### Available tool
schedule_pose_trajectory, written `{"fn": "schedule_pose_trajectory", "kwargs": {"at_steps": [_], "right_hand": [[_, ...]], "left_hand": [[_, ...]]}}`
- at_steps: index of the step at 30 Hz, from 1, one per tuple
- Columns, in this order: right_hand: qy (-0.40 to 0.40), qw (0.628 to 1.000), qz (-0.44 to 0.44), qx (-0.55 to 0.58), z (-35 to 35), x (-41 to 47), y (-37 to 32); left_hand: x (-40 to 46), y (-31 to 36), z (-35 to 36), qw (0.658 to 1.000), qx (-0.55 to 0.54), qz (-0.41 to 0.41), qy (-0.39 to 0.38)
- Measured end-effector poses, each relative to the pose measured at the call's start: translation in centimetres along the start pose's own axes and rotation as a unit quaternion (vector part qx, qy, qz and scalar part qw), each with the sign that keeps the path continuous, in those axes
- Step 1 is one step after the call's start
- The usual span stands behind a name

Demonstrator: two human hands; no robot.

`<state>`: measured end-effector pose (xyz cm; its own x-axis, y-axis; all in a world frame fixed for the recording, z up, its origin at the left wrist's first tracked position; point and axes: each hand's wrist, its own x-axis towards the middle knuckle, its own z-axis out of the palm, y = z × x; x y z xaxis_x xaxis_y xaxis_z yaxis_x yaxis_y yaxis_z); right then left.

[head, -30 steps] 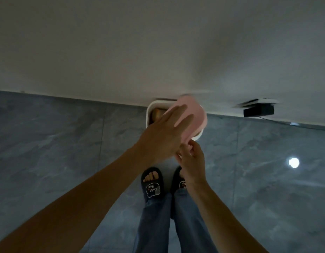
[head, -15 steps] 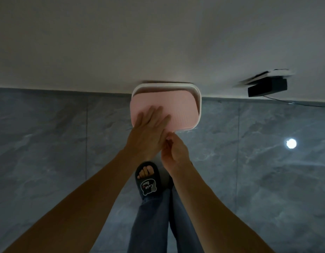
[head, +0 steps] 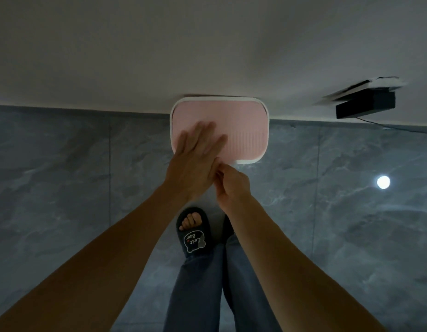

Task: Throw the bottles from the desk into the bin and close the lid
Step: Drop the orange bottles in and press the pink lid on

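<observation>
Your lid (head: pixel 243 130) has dropped flat onto the bin (head: pixel 255 161) since a moment ago. Right hand (head: pixel 231 185) pinches the near edge; left hand (head: pixel 195 159) lies flat on top, fingers (head: pixel 205 133) straight. Press evenly until it seats against the wall (head: pixel 207 44) side.

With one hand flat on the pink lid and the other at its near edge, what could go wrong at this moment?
1. The right hand has curled fingers at the near edge of the lid; if the left hand presses harder, they might get pinched against the bin rim.
2. The left hand presses only the near-left part, so the lid may seat unevenly.
</observation>
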<state>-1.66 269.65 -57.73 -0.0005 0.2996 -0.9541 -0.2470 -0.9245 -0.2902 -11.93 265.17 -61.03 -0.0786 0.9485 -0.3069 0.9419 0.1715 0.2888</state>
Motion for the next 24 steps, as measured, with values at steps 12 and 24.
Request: {"fn": "schedule_pose_trajectory", "kwargs": {"at_steps": [12, 24], "right_hand": [[-0.016, 1.0, 0.02, -0.012, -0.8, 1.8, -0.3], [-0.038, 0.993, 0.025, -0.105, -2.0, 2.1, -1.1]], "left_hand": [[0.3, -0.2, 0.0, 0.999, -0.023, 0.001, 0.027], [0.6, -0.4, -0.8, 0.998, -0.054, 0.013, 0.014]]}}
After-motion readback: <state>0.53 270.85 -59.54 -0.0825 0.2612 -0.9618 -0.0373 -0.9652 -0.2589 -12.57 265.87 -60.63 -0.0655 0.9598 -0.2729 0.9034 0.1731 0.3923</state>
